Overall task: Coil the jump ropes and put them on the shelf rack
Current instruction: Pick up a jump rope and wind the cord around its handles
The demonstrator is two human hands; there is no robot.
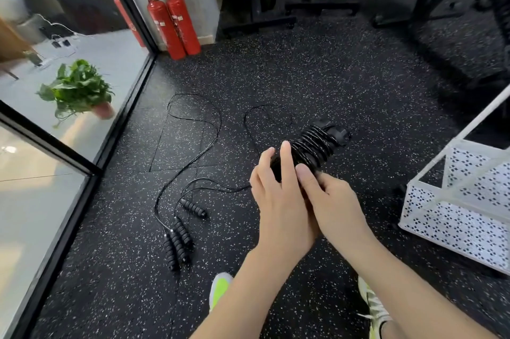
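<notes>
A black jump rope (314,145) is held above the floor, its cord wound in several turns round its paired handles. My left hand (278,195) grips the near end of the bundle, fingers curled over the top. My right hand (328,198) holds the same end from the right, thumb pressed on the handles. More black ropes lie loose on the floor: three ridged handles (179,239) lie at the lower left, and their thin cords (193,129) loop across the mat. The white perforated shelf rack (455,217) stands at the right.
Two red fire extinguishers (174,24) stand against the back wall. A glass wall (69,129) runs along the left, with a potted plant (80,90) behind it. Black exercise machine bases (276,18) sit at the back. My shoes (220,289) show at the bottom edge.
</notes>
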